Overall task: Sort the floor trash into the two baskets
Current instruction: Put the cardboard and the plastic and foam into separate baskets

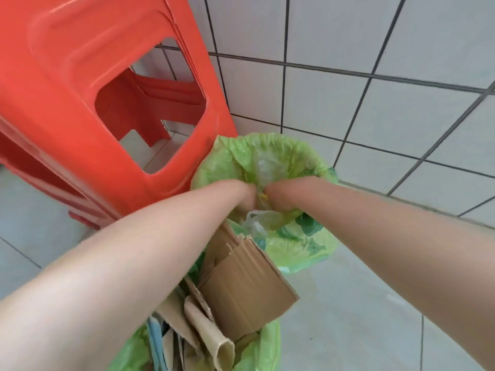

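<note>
Far basket (267,151): round, lined with a green bag, set on the floor in the corner against the tiled wall (375,49); crumpled clear plastic (263,167) lies inside it; a second clear scrap (254,220) hangs over its near rim.

Near basket (267,352): also green-lined, at the person's feet, just beside the far one; filled with cardboard (241,285), flat corrugated sheets standing on edge with torn strips and a rolled piece below; something blue shows at its left side, too blurred to name.

Left hand (245,196): reached into the near edge of the far basket, fingers curled downward out of sight; whether it grasps anything I cannot tell.

Right hand (280,196): beside the left, knuckles nearly touching it, fingers likewise curled and hidden; its hold I cannot tell.

Yellow bit (263,196): small, glimpsed between the two hands over the basket; which hand has it is not clear.

Stools (93,89): red plastic, stacked, tilted in the view, standing left of the far basket and close against it.

Floor (361,303): pale grey tile.
</note>
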Demonstrator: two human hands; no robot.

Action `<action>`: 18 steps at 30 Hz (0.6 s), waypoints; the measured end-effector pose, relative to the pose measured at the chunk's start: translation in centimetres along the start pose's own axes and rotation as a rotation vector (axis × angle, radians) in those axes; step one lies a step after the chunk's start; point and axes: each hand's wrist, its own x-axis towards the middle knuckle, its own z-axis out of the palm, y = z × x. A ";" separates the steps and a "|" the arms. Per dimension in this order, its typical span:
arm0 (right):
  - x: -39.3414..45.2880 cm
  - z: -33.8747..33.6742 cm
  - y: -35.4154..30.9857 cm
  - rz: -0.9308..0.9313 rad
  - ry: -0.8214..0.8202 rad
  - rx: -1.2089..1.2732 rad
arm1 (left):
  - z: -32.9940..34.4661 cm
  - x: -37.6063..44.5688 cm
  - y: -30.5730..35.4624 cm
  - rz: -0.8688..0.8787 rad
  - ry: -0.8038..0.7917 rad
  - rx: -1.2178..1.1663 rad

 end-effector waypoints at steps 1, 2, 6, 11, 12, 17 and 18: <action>0.7 0.3 0.0 0.001 -0.061 -0.022 | 0.6 1.4 -0.1 -0.023 -0.041 -0.044; 1.3 0.6 0.0 0.005 -0.111 -0.054 | 0.9 1.5 0.2 -0.035 -0.070 -0.068; 1.5 0.5 0.3 -0.019 -0.220 -0.061 | 0.6 -0.7 0.5 0.059 -0.087 -0.114; -2.0 -2.6 0.8 -0.077 -0.135 0.068 | -1.7 -4.6 -0.9 0.047 0.023 -0.420; -3.0 -3.5 1.0 -0.083 -0.091 0.094 | -2.5 -5.8 -1.0 0.022 0.033 -0.473; -8.3 -7.2 1.8 -0.087 0.092 0.248 | -6.5 -11.8 -1.2 0.002 0.105 -0.587; -9.5 -7.8 1.8 -0.066 0.114 0.262 | -7.1 -13.0 -1.3 -0.001 0.115 -0.625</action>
